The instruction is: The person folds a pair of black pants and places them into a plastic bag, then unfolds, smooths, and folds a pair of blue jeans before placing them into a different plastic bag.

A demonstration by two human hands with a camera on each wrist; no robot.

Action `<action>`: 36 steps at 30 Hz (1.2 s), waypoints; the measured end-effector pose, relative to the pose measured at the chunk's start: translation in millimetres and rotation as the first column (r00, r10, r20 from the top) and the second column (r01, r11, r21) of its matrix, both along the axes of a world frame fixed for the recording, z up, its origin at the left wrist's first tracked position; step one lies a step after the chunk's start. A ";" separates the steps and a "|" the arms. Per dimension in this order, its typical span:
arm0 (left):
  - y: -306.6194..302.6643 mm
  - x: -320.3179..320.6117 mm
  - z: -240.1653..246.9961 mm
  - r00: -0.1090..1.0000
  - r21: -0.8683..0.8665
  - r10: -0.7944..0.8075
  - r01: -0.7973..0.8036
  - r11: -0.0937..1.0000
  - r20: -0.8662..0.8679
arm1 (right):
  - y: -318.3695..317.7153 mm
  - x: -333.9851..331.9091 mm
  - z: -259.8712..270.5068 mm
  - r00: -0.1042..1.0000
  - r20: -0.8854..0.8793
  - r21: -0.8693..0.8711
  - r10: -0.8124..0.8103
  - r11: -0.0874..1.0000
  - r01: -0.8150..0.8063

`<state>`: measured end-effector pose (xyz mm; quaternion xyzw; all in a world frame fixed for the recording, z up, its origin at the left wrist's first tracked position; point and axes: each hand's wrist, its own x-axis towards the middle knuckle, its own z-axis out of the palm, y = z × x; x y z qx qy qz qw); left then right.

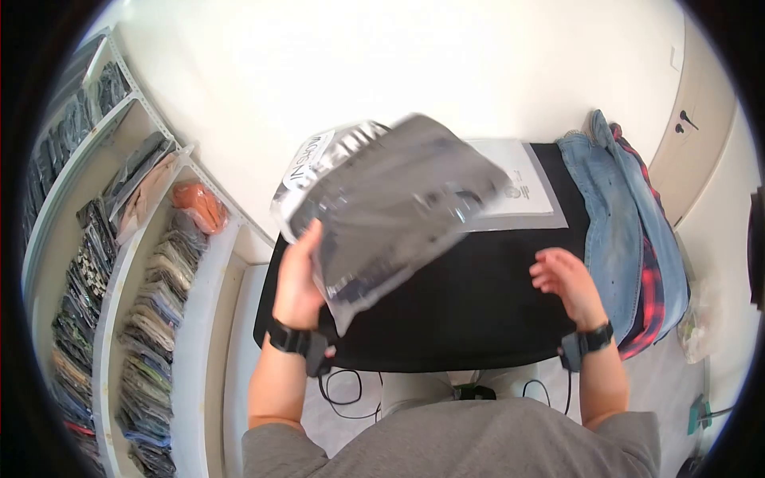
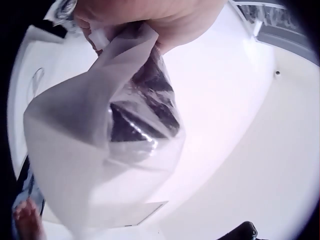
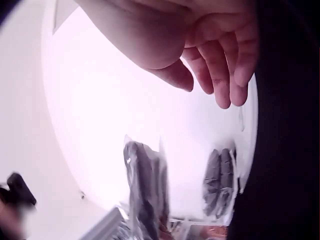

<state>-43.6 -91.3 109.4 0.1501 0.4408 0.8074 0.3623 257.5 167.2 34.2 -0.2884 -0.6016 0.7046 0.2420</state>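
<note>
My left hand [image 1: 299,279] grips the lower left edge of a clear plastic bag with a dark folded garment [image 1: 398,183] inside, raised and tilted over the black table [image 1: 414,338]. The bag is slightly blurred. In the left wrist view, its cloudy plastic [image 2: 65,125] hangs gathered below the left hand [image 2: 175,20]. My right hand [image 1: 567,284] is over the table's right side, holding nothing. Its fingers are loosely bent in the right wrist view, with the thumb apart from them. Behind the raised bag shows another clear package with a printed white label [image 1: 307,159].
A flat clear package with a white printed sheet [image 1: 518,187] lies at the table's back right. Jeans [image 1: 613,215] and a red plaid garment [image 1: 652,307] drape over the right edge. Shelves [image 1: 111,279] of bagged clothes stand left. Cables [image 1: 343,390] hang below the front edge.
</note>
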 end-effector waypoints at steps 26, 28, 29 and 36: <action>121.7 -259.9 -47.6 0.907 -0.164 0.417 -0.421 0.892 -0.063 | -42.4 17.7 -78.4 0.887 0.039 0.766 -0.461 0.584 0.270; 110.6 -256.5 -36.7 0.928 -0.240 0.366 -0.373 0.896 -0.075 | -42.2 17.2 -76.7 0.881 0.072 0.748 -0.467 0.610 0.262; 105.7 -284.4 -48.3 0.930 -0.143 0.309 -0.340 0.929 -0.201 | -41.6 17.0 -77.2 0.881 0.075 0.743 -0.467 0.616 0.263; 109.4 -228.2 -49.9 -0.247 0.095 -0.262 -0.871 0.482 -0.933 | -40.3 15.7 -83.8 0.881 0.006 0.813 -0.473 0.515 0.271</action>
